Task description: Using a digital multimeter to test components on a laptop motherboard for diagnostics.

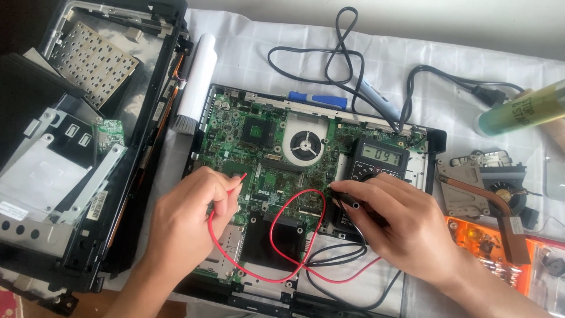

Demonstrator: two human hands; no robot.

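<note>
We pinch the thin red wire [235, 184] in our left hand [197, 206] and the black probe [347, 200] in our right hand [400, 221], fingers shut tight, touching the breakable green board [265, 159] softly.

Left hand [191, 212], right hand [400, 224], bare, sleeveless forearms
</note>
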